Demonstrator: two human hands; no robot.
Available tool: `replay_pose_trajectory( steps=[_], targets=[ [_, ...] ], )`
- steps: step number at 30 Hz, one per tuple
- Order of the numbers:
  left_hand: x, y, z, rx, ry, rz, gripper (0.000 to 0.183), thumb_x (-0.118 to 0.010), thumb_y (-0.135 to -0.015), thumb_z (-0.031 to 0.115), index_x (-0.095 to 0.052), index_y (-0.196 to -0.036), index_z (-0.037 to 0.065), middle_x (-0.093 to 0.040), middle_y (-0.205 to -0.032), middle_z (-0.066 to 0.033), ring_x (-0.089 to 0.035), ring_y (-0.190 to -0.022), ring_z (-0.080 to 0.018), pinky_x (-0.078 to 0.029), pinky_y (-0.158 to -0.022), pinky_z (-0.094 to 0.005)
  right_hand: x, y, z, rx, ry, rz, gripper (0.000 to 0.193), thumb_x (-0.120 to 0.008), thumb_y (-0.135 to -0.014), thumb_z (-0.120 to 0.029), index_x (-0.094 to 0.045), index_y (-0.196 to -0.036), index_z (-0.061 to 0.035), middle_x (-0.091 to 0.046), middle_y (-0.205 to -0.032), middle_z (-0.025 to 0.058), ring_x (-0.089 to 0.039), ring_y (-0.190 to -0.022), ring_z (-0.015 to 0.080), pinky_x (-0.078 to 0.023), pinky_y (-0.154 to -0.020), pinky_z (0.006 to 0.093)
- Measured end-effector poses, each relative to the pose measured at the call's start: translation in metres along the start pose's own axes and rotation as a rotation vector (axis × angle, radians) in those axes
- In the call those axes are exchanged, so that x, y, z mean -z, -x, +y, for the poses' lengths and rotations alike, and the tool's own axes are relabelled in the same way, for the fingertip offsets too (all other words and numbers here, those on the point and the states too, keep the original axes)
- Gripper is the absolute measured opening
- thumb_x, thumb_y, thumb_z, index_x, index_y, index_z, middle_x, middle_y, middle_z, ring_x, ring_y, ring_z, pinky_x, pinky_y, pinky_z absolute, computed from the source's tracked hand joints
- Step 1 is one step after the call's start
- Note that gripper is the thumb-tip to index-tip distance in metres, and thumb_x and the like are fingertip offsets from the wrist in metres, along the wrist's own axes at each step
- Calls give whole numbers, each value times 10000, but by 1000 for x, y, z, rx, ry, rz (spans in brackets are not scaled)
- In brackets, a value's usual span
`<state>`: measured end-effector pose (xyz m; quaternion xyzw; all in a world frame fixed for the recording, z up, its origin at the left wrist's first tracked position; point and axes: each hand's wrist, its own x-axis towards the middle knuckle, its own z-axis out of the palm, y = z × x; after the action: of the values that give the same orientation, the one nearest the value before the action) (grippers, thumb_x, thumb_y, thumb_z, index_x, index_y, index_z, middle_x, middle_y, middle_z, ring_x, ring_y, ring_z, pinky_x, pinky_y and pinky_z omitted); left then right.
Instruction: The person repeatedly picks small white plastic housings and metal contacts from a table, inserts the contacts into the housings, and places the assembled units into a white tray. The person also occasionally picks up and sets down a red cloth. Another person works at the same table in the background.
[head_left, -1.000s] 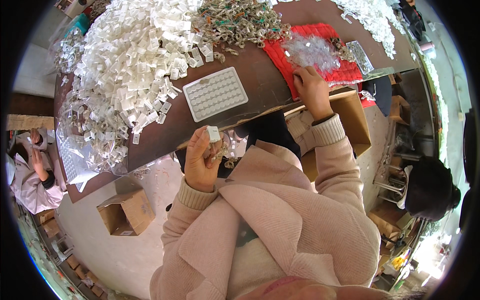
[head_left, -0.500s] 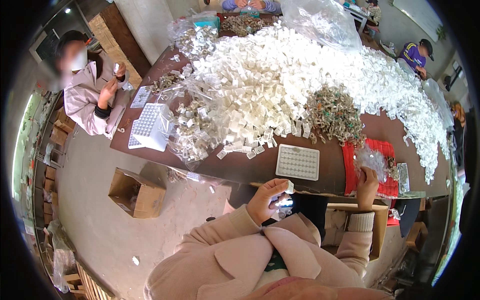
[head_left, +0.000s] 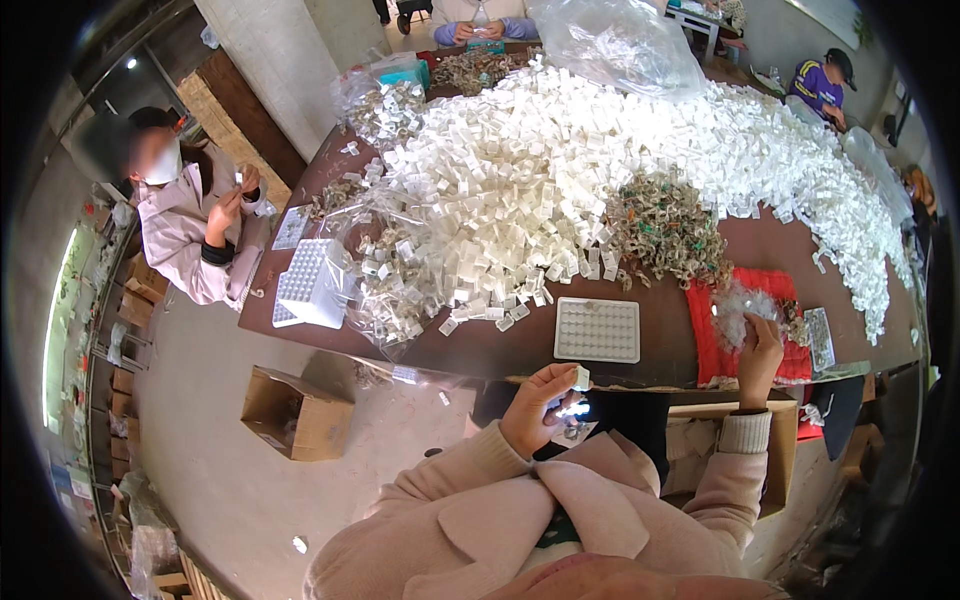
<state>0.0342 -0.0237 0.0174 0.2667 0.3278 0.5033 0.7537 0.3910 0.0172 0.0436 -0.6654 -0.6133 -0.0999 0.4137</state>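
My left hand (head_left: 537, 412) is closed in front of the table edge, pinching a small white plastic case (head_left: 581, 378) between thumb and fingertips. A bright light glares just below those fingers. At the right, my right hand (head_left: 761, 352) reaches over the table with its fingers bent together at a heap of small clear plastic pieces (head_left: 738, 312). What its fingertips grip, if anything, is too small to tell. The heap lies on a red cloth (head_left: 708, 352). Between my hands, farther in, rests a white tray (head_left: 597, 330) with rows of round hollows.
A huge pile of white cases (head_left: 500, 190) covers the brown table (head_left: 460, 352). Beside it are a heap of brownish small parts (head_left: 665, 225), stacked white trays (head_left: 312, 285) and a clear bag (head_left: 625, 50). Cardboard boxes (head_left: 310, 415) stand below. A person (head_left: 190, 215) works at the left.
The view has shifted slightly, so the table edge sits differently. My left hand keeps the white case pinched; my right hand stays at the clear pieces.
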Motion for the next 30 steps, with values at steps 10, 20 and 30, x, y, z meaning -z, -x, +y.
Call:
replay_pose_trajectory(
  steps=[10, 20, 30],
  targets=[
    [-18, -6, 1, -35, -15, -81, 205, -660, -961, 141, -654, -1138, 38, -677, -956, -29, -521, -674, -44, -331, -470, -146, 3, 39, -165, 183, -596, -257, 319, -610, -848, 94, -634, -1149, -7, -649, -896, 126, -655, -760, 226, -524, -699, 312],
    [-20, 5, 18, 65, 119, -15, 196, -662, -955, 140, -648, -1116, 29, -635, -864, 3, -498, -640, -14, -311, -473, -133, -15, 50, -186, 204, -719, -375, 295, -612, -842, 60, -614, -1129, -5, -664, -944, 163, -659, -801, 352, -538, -708, 394],
    [-18, 3, 26, 42, 146, -39, 179, -691, -929, 84, -657, -1092, 18, -638, -859, 2, -453, -605, -25, -325, -518, -153, -14, 41, -193, 258, -664, -370, 303, -648, -803, 69, -601, -1095, 3, -675, -930, 144, -676, -788, 330, -553, -700, 386]
  ],
)
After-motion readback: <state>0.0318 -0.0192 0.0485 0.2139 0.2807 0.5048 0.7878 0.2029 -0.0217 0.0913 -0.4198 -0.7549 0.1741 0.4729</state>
